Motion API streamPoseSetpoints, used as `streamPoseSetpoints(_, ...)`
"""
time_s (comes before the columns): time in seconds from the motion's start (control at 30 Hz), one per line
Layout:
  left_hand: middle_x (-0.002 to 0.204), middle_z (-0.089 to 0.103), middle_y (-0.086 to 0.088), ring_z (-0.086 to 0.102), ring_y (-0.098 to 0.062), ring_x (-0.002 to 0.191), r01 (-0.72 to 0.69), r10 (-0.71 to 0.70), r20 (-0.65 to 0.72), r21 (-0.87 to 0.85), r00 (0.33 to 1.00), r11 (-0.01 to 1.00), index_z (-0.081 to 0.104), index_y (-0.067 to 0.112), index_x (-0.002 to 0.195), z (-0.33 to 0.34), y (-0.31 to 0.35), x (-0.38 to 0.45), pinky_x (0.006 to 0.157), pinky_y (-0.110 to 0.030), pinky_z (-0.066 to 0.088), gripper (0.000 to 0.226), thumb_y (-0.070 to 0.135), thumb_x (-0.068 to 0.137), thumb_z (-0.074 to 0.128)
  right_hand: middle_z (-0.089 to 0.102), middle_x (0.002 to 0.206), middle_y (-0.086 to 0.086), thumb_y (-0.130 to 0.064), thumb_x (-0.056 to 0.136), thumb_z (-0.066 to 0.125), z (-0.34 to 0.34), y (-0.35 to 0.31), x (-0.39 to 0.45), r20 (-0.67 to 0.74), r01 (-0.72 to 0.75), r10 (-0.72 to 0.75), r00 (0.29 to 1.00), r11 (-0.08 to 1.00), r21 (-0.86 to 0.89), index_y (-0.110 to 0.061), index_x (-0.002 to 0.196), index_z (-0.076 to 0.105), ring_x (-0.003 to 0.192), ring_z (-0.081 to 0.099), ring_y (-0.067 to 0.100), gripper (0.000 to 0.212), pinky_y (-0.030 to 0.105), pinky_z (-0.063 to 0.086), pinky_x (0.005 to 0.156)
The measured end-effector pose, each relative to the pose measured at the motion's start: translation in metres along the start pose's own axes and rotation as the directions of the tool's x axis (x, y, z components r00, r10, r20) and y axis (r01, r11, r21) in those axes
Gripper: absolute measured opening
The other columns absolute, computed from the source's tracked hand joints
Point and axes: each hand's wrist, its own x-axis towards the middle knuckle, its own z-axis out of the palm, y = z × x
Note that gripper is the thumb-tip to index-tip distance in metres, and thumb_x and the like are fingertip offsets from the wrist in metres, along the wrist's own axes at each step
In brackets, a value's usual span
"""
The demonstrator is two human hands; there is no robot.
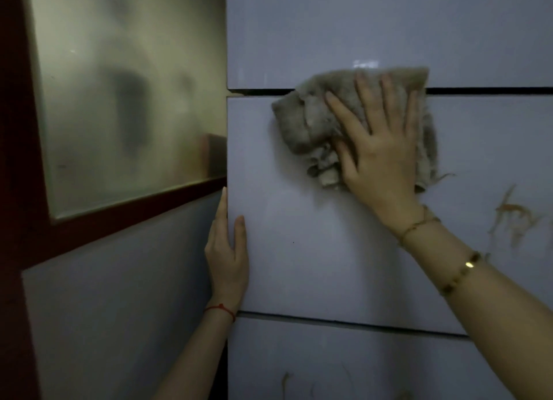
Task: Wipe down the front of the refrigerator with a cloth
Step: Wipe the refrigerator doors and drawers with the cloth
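The pale grey refrigerator front (323,250) fills the right of the view, split by two dark horizontal door gaps. A crumpled grey-beige cloth (302,124) lies flat against it across the upper gap. My right hand (380,148) presses on the cloth with fingers spread, pointing up. My left hand (229,256) grips the refrigerator's left edge lower down, thumb on the front, fingers wrapped around the side.
A dark red door frame (18,160) with a frosted glass pane (128,100) stands directly left of the refrigerator. Faint brownish leaf-like markings (514,214) decorate the refrigerator front at the right and near the bottom.
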Motion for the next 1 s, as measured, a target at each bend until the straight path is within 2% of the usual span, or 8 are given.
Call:
streamPoseSetpoints(0.1, 0.151, 0.043, 0.012, 0.046, -0.006, 0.136, 0.009, -0.009, -0.002, 0.007, 1.0, 1.0, 0.03, 0.033, 0.15, 0.0, 0.0, 0.0, 0.11, -0.039, 0.045, 0.054, 0.046, 0.098, 0.036, 0.03, 0.161, 0.01, -0.037, 0.102, 0.042, 0.009, -0.021, -0.026, 0.02, 0.134, -0.135, 0.991, 0.991, 0.027, -0.029, 0.151, 0.039, 0.151, 0.02, 0.037, 0.049, 0.059, 0.01, 0.124)
streamPoseSetpoints(0.27, 0.152, 0.043, 0.011, 0.045, -0.006, 0.137, -0.007, 0.007, 0.003, 0.016, 1.0, 1.0, 0.029, 0.035, 0.15, -0.001, 0.001, 0.0, 0.11, -0.037, 0.044, 0.053, 0.046, 0.098, 0.035, 0.035, 0.159, 0.006, -0.03, 0.101, 0.052, -0.001, -0.014, -0.098, 0.125, 0.43, -0.435, 0.892, 0.901, 0.059, -0.028, 0.149, 0.043, 0.15, 0.026, 0.033, 0.048, 0.06, 0.022, 0.12)
streamPoseSetpoints(0.37, 0.151, 0.045, 0.011, 0.047, -0.008, 0.136, 0.016, -0.016, -0.004, 0.015, 1.0, 1.0, 0.032, 0.032, 0.15, 0.0, 0.002, 0.001, 0.109, -0.036, 0.044, 0.054, 0.047, 0.098, 0.035, 0.035, 0.159, 0.007, -0.034, 0.103, 0.045, -0.003, -0.003, -0.073, 0.102, 0.372, -0.375, 0.922, 0.927, 0.045, -0.028, 0.148, 0.044, 0.149, 0.027, 0.034, 0.045, 0.061, 0.021, 0.121)
streamPoseSetpoints(0.53, 0.15, 0.044, 0.016, 0.045, -0.002, 0.136, 0.043, -0.043, 0.021, -0.009, 0.999, 0.999, 0.03, 0.035, 0.15, -0.001, 0.005, 0.0, 0.112, -0.033, 0.043, 0.059, 0.051, 0.094, 0.04, 0.031, 0.161, 0.006, -0.039, 0.101, 0.042, 0.012, -0.024, 0.006, 0.015, 0.107, -0.107, 0.994, 0.994, 0.01, -0.031, 0.151, 0.038, 0.151, 0.021, 0.034, 0.05, 0.059, 0.008, 0.124)
streamPoseSetpoints(0.67, 0.148, 0.037, 0.03, 0.04, 0.009, 0.134, 0.037, -0.038, 0.043, 0.012, 0.998, 0.999, 0.024, 0.046, 0.148, -0.003, 0.007, 0.0, 0.111, -0.019, 0.038, 0.061, 0.055, 0.091, 0.042, 0.028, 0.162, 0.009, -0.044, 0.099, 0.043, 0.014, -0.039, -0.029, 0.072, 0.254, -0.254, 0.964, 0.967, 0.012, -0.028, 0.152, 0.036, 0.152, 0.018, 0.036, 0.055, 0.063, 0.012, 0.121)
streamPoseSetpoints(0.8, 0.144, 0.028, 0.042, 0.033, 0.019, 0.134, 0.011, -0.012, 0.062, 0.021, 0.998, 1.0, 0.021, 0.046, 0.148, -0.005, 0.006, -0.001, 0.109, -0.006, 0.032, 0.059, 0.052, 0.093, 0.043, 0.032, 0.16, 0.008, -0.042, 0.102, 0.046, -0.001, -0.01, -0.073, 0.119, 0.377, -0.373, 0.92, 0.926, -0.008, -0.029, 0.151, 0.038, 0.15, 0.024, 0.036, 0.051, 0.063, 0.019, 0.12)
streamPoseSetpoints(0.87, 0.142, 0.027, 0.046, 0.033, 0.021, 0.131, 0.023, -0.024, 0.064, 0.018, 0.998, 1.0, 0.021, 0.046, 0.149, -0.004, 0.008, -0.002, 0.108, -0.003, 0.032, 0.06, 0.053, 0.092, 0.042, 0.032, 0.16, 0.008, -0.042, 0.103, 0.044, -0.005, 0.004, -0.059, 0.101, 0.339, -0.334, 0.937, 0.94, -0.032, -0.029, 0.151, 0.038, 0.15, 0.024, 0.036, 0.05, 0.063, 0.017, 0.12)
streamPoseSetpoints(1.0, 0.134, 0.027, 0.054, 0.033, 0.027, 0.124, -0.01, 0.009, 0.037, 0.031, 0.999, 0.999, 0.024, 0.034, 0.152, -0.002, 0.007, -0.004, 0.102, 0.004, 0.028, 0.065, 0.05, 0.092, 0.044, 0.026, 0.163, 0.005, -0.044, 0.103, 0.039, 0.003, -0.005, -0.002, 0.041, 0.119, -0.118, 0.992, 0.993, -0.022, -0.032, 0.153, 0.034, 0.152, 0.017, 0.033, 0.051, 0.06, 0.009, 0.123)
